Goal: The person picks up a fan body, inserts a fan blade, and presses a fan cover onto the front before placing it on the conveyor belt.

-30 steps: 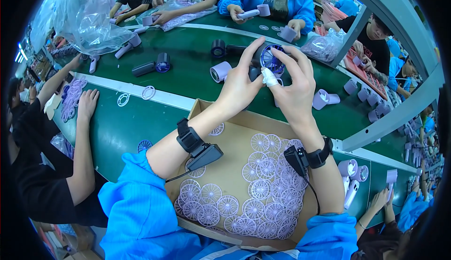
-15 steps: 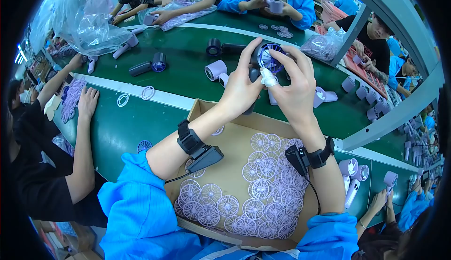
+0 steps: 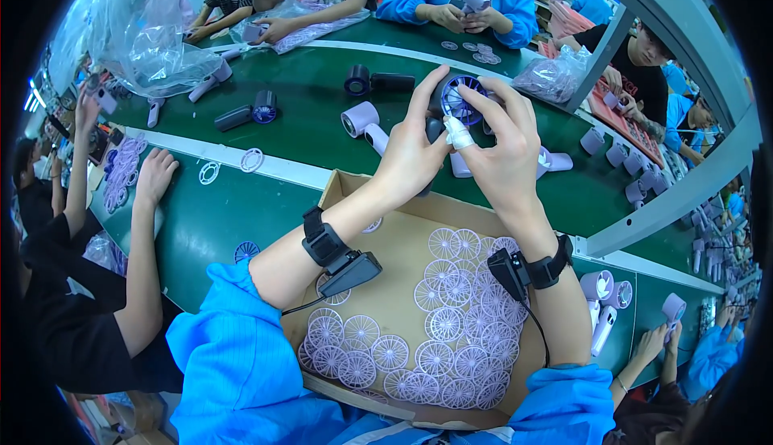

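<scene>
Above the far edge of a cardboard box, my left hand (image 3: 409, 143) grips a dark handheld fan (image 3: 437, 97), thumb and fingers around its head and handle. The round blue grille (image 3: 455, 107) on the fan's head faces up. My right hand (image 3: 509, 143) closes over the head from the other side, fingertips on the grille and rim. A white wrap covers its thumb tip, which meets my left hand. Below my forearms, the cardboard box (image 3: 378, 240) holds many loose lilac grilles (image 3: 444, 324). Most of the fan's handle is hidden behind my hands.
Dark fans (image 3: 264, 108) and lilac fans (image 3: 360, 119) lie on the green belt (image 3: 314, 135) beyond the box. Two white rings (image 3: 252, 159) and a blue grille (image 3: 247, 251) are at left. A grey metal frame (image 3: 676, 203) rises at right. Co-workers sit around, one arm (image 3: 143, 244) close at left.
Fans on the belt have shifted left. The co-worker at left has raised a hand with a fan, and the one opposite has turned a lilac fan. My hands barely moved.
</scene>
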`<state>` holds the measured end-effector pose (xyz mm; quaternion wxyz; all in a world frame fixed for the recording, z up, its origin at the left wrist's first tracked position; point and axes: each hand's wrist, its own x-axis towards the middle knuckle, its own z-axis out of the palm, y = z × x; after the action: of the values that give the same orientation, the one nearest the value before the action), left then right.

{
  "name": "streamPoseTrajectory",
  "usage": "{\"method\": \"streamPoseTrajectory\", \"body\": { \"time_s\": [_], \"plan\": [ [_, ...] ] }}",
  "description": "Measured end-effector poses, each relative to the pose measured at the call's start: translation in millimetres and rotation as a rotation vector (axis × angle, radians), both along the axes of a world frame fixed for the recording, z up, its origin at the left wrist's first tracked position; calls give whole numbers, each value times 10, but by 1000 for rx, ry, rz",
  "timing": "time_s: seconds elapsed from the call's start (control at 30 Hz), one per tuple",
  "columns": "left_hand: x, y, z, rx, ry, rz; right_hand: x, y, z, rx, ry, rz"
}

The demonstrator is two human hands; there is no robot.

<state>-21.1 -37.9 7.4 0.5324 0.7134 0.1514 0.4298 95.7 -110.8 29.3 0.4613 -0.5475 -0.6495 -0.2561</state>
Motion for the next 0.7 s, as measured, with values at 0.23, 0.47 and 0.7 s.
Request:
{"method": "streamPoseTrajectory", "body": {
  "time_s": [0.23, 0.47, 0.7],
  "plan": [
    [-28, -23, 3, 82, 38, 71, -16, -20, 18, -30, -3, -21],
    [-30, -73, 87, -42, 37, -45, 120, 42, 15, 105, -254, -55],
    [-54, -17, -3, -222, -201, -196, 11, 159, -165, -166, 817, 580]
  ]
}}
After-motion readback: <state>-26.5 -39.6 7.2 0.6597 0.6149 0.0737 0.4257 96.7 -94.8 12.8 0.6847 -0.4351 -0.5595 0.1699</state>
